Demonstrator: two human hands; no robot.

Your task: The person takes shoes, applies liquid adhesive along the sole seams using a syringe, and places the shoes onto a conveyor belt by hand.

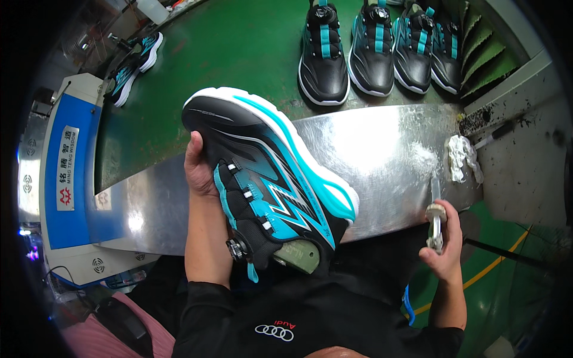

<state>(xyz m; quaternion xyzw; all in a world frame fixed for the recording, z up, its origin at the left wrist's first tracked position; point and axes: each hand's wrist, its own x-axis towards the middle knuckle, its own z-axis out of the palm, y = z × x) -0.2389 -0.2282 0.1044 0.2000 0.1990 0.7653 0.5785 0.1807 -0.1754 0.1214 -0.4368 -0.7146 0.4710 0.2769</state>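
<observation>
My left hand (200,164) grips a black and turquoise sneaker (262,161) by its forefoot, thumb on the upper and the remaining fingers hidden behind it. The shoe is tilted, its white and turquoise sole facing up and right. A green shoe last (298,255) fills its collar, and a lacing dial (237,249) sits by the tongue. In my right hand (449,241), fingers curled round it, is a small pale tool (436,218) with a narrow flat tip and a round collar; its exact kind is unclear. The tip points at the metal plate, near a white smear (422,156).
Several matching sneakers (322,65) stand at the back right of the green table (227,53); a pair (134,68) lies far left. A crumpled white cloth (463,158) and a dark-handled tool (495,135) lie right on the metal plate (382,197). A blue-and-white machine (74,161) borders the left.
</observation>
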